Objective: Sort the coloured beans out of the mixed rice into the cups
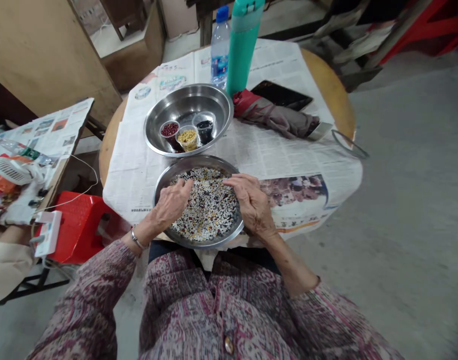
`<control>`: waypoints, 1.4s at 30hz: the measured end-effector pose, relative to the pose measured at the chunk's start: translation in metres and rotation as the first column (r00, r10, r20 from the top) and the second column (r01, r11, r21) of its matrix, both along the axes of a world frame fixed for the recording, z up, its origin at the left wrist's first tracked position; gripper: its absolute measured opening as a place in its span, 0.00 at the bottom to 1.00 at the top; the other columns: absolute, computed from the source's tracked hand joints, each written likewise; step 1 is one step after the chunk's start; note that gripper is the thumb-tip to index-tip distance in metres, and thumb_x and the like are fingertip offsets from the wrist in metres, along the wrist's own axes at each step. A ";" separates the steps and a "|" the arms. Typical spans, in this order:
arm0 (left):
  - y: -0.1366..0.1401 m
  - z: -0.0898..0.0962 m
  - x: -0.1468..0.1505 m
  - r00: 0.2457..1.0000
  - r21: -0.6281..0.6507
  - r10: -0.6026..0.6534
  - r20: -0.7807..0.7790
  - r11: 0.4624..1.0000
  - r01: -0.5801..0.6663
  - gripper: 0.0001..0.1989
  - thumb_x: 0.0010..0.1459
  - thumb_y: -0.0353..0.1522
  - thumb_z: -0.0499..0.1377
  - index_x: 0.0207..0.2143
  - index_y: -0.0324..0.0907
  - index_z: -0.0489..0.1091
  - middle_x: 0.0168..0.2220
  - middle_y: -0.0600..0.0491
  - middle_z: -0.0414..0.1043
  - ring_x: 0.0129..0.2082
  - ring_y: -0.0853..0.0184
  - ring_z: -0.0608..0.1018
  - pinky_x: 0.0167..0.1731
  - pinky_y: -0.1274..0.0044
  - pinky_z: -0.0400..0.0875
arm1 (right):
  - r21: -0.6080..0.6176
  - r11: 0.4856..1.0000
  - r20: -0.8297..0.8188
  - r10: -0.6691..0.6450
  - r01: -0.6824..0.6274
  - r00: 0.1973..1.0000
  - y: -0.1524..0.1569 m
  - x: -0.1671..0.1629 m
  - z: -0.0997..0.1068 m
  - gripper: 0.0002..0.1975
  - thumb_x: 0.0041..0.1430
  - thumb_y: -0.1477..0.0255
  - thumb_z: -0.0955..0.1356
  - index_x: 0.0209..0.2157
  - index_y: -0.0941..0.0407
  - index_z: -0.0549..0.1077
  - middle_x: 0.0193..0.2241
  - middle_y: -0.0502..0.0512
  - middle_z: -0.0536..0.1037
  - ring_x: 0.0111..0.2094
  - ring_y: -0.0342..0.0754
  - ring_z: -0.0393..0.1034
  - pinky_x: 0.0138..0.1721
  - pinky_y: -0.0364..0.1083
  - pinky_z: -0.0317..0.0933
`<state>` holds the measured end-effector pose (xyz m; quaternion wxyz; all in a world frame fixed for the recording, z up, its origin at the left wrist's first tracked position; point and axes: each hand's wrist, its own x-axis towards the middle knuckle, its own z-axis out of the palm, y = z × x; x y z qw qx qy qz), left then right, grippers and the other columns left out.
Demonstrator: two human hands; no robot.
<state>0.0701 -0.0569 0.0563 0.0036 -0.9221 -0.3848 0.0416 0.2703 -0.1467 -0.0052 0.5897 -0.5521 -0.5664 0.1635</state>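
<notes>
A steel basin [162, 186] in front of me holds a mix of white, black, yellow and red grains or beans [204, 215]. Over its left side, my left hand [174, 202] is closed, with thumb and fingertips drawn together; whatever they pinch is too small or hidden to make out. My right hand [253, 205] lies over the right rim, its fingers loosely extended toward the mix and nothing visible in them. Behind stands a larger steel basin [191, 102] with three clear cups: red beans [170, 130], yellow beans [187, 137] and black beans [204, 127].
Newspaper [131, 160] covers the round table. Toward the back are a water bottle [219, 55], a teal bottle [244, 47], a dark phone or tablet [283, 95] and a folded umbrella [276, 115]. At left, a red stool [77, 225] stands near a power strip [49, 232] and another person's arm [11, 245].
</notes>
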 end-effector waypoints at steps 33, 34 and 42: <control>0.017 -0.011 0.054 0.959 -0.134 -0.073 0.274 0.985 0.113 0.18 0.63 0.31 0.60 0.55 0.41 0.68 0.53 0.45 0.69 0.54 0.55 0.70 0.55 0.60 0.68 | 0.003 1.000 0.010 -0.016 0.016 1.000 0.000 0.000 0.001 0.18 0.72 0.64 0.59 0.45 0.49 0.80 0.44 0.55 0.82 0.53 0.53 0.70 0.60 0.61 0.61; 0.017 -0.012 0.055 0.955 -0.170 -0.099 0.281 0.974 0.151 0.15 0.64 0.28 0.58 0.53 0.40 0.69 0.50 0.46 0.70 0.52 0.57 0.72 0.55 0.63 0.69 | 0.003 1.000 0.010 -0.015 0.014 1.000 0.000 0.000 0.000 0.18 0.72 0.64 0.59 0.45 0.49 0.80 0.44 0.55 0.82 0.53 0.53 0.70 0.60 0.61 0.61; -0.018 0.007 0.028 0.922 -0.332 -0.300 0.246 0.867 0.371 0.10 0.70 0.30 0.51 0.45 0.42 0.72 0.41 0.51 0.71 0.42 0.66 0.75 0.43 0.73 0.71 | 0.023 1.000 0.014 -0.007 0.007 1.000 0.002 0.001 -0.003 0.18 0.72 0.66 0.59 0.45 0.50 0.79 0.43 0.54 0.83 0.53 0.52 0.70 0.60 0.61 0.62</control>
